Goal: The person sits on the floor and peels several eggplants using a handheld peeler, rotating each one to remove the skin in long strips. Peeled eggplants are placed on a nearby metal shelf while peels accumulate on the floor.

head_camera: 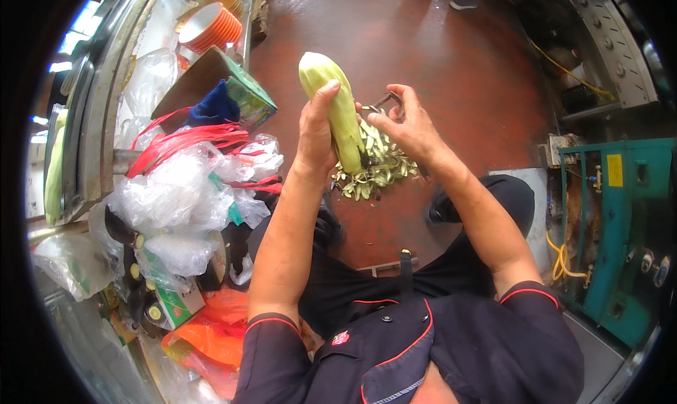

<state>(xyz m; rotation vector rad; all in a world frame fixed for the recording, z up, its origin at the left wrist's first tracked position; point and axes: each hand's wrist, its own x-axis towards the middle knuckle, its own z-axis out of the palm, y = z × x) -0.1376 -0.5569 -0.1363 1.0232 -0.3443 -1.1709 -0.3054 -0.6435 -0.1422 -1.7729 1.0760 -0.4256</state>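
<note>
My left hand (317, 129) grips a long, mostly peeled eggplant (338, 107), its pale flesh bare and a dark patch left at the lower end. In my right hand (410, 123) is a vegetable peeler (389, 101), held just to the right of the eggplant with a gap between them. A strip of peel seems to hang at its blade. Below both hands, a heap of peelings (389, 168) lies on the red floor (465, 86), between my feet.
Plastic bags (174, 192) and red ties (190, 139) crowd my left. Beneath them lie unpeeled eggplants (120, 225). Beyond stand a cardboard box (248, 94) and stacked orange bowls (222, 31). A green metal frame (608, 234) stands on the right. Another person's shoes (463, 4) show far ahead.
</note>
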